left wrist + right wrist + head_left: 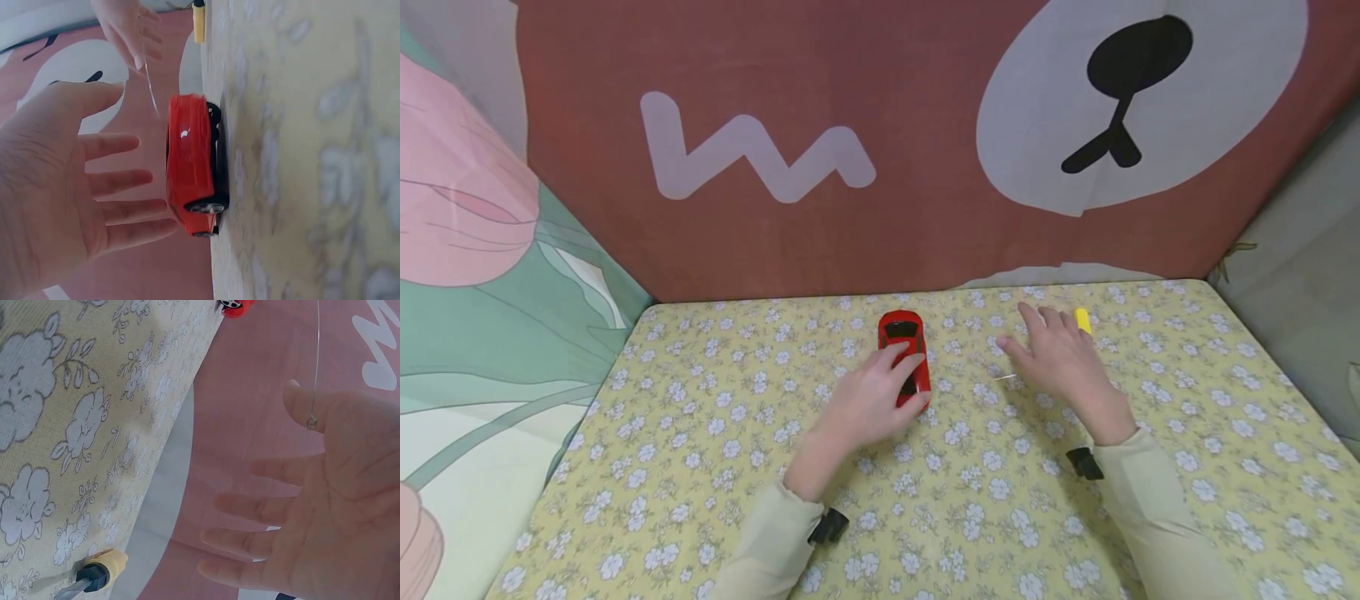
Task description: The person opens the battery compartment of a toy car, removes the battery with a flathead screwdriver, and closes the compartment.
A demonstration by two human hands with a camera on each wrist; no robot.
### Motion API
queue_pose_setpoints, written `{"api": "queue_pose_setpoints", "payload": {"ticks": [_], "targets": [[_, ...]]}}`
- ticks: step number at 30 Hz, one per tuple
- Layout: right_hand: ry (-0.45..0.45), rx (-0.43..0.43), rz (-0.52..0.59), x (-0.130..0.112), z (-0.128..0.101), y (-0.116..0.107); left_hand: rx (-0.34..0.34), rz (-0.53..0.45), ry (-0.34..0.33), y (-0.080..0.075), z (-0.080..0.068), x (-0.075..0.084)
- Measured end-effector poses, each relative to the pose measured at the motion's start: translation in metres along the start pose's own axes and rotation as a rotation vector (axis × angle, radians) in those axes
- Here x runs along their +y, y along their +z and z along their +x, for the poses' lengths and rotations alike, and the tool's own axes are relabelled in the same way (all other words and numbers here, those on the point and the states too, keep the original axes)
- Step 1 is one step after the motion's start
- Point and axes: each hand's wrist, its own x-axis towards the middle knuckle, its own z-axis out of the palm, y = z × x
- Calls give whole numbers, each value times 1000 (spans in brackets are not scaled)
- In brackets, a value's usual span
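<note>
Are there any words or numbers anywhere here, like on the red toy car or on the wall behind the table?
There are none to read.
Red toy car: no letters or numbers show on it.
Backdrop: only a pale zigzag mark and a bear's nose and mouth, drawings rather than writing.
Tablecloth: just small white flowers.
Yellow-handled tool by the right hand: no label visible.
</note>
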Motion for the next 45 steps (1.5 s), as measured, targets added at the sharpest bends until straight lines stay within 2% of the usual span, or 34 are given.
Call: {"api": "queue_pose_setpoints", "payload": {"ticks": [8,20,30,40,45], "targets": [[13,-16,2,-1,0,0,-52,51,18,7,0,9],[11,-11,-6,-1,-1,1,-96,132,-77,13,-1,21],[-3,9,-8,-3,-3,2,-89,182,-115,19,-2,25],[-13,12,-24,-2,-3,2,-131,174,-134,19,-1,26],[-10,3,-17,-2,-4,1,-109,148,-129,18,-2,25]]}}
